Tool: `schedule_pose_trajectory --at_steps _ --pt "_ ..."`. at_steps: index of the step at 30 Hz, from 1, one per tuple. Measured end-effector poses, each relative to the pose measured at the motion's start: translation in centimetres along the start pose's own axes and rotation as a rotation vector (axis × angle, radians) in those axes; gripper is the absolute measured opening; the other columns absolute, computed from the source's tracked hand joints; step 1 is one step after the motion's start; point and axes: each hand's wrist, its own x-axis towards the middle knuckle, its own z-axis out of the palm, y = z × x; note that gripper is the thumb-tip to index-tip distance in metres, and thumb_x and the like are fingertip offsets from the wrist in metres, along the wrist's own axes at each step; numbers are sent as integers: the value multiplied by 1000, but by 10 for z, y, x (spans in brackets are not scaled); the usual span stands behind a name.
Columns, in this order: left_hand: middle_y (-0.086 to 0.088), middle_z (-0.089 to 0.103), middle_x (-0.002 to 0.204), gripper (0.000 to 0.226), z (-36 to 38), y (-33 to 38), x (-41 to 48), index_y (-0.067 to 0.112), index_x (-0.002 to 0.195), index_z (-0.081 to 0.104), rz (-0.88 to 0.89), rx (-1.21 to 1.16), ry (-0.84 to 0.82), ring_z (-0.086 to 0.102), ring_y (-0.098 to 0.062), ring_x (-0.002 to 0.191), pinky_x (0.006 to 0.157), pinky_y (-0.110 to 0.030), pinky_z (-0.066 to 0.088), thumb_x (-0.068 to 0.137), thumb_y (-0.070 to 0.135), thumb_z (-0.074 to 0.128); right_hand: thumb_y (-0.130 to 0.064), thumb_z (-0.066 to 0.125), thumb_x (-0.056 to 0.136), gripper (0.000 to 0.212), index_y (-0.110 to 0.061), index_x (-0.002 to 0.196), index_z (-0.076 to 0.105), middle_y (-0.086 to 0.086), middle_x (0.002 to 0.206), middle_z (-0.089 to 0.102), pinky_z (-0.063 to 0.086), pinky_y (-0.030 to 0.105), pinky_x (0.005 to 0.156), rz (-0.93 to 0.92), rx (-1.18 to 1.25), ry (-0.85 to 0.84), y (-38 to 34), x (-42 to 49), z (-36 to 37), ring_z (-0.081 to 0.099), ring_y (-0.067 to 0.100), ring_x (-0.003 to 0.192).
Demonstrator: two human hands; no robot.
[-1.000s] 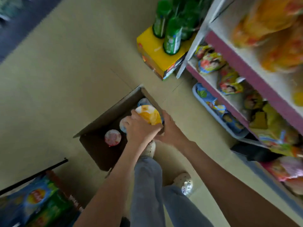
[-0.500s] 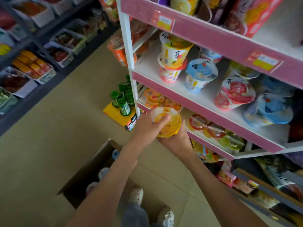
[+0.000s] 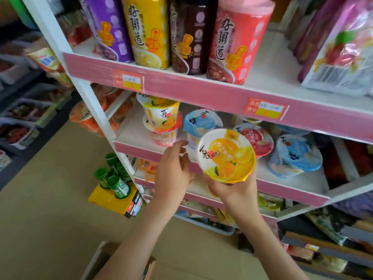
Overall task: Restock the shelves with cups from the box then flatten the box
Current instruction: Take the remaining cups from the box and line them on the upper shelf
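Up at the shelf (image 3: 292, 191) front now, cup (image 3: 226, 155) sits above the gripping right hand (image 3: 236, 190), lid tilted toward the camera, axis leaning back. Left hand (image 3: 173, 174) has let go, fingers loose, just left.

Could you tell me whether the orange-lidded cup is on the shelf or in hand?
In hand. The right hand holds the orange-lidded cup from beneath, in front of the shelf, lid tilted toward the camera.
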Motion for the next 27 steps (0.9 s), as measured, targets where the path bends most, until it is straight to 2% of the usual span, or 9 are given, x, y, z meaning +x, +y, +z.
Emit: schedule_pose_trajectory --at_steps 3,7,12,14,17,20,23,25,27 --pt "-17 62 109 44 20 -9 13 2 116 60 247 131 72 56 -30 98 76 -36 48 72 -4 64 -34 88 57 83 -7 123 45 12 109 64 52 39 78 -27 27 15 4 9 7 61 18 88" --pt "-21 65 105 39 42 -23 34 -6 108 64 574 162 165 47 -27 102 86 -34 39 76 10 49 -26 87 55 86 -20 128 43 -4 118 62 49 15 81 -106 6 93 7 18 13 61 6 106" --pt "-18 67 92 34 65 -40 55 -2 96 70 722 281 169 45 -27 93 80 -35 38 74 8 45 -13 88 56 86 -12 130 44 4 120 62 51 15 79 -167 77 87 10 34 19 62 11 107" --pt "-17 65 83 31 64 -39 57 -1 87 70 714 279 199 43 -26 85 75 -34 37 72 6 44 -10 87 56 85 -12 129 44 3 118 62 47 8 75 -201 57 99 7 38 22 62 6 104" --pt "-15 60 70 25 55 -35 60 1 75 65 699 252 218 40 -24 76 67 -32 34 69 3 42 -7 89 57 81 -12 125 44 0 113 63 47 8 75 -203 25 114 1 42 25 63 4 99" --pt "-10 58 70 18 44 -33 57 5 75 62 703 246 116 48 -25 72 68 -30 34 69 -1 46 -4 86 61 75 -15 123 45 -6 110 64 47 10 78 -197 8 144 -7 47 21 62 0 97" --pt "-6 64 97 28 35 -26 48 9 104 63 529 149 -17 58 -23 92 79 -26 43 77 2 66 -8 84 64 71 -19 123 45 -18 102 65 46 7 74 -197 20 161 -16 53 18 62 -5 92" --pt "-1 55 124 49 29 -20 40 13 130 48 354 9 -87 50 -16 116 91 -16 37 84 15 66 -10 85 64 70 -21 121 45 -17 101 66 47 12 76 -192 19 171 -19 60 20 63 -4 93" --pt "3 46 135 62 27 -15 32 15 140 36 276 -109 -103 41 -9 125 94 -6 28 86 23 64 -16 89 61 74 -24 120 45 -13 107 64 49 25 84 -181 -6 192 -20 67 27 62 1 97"
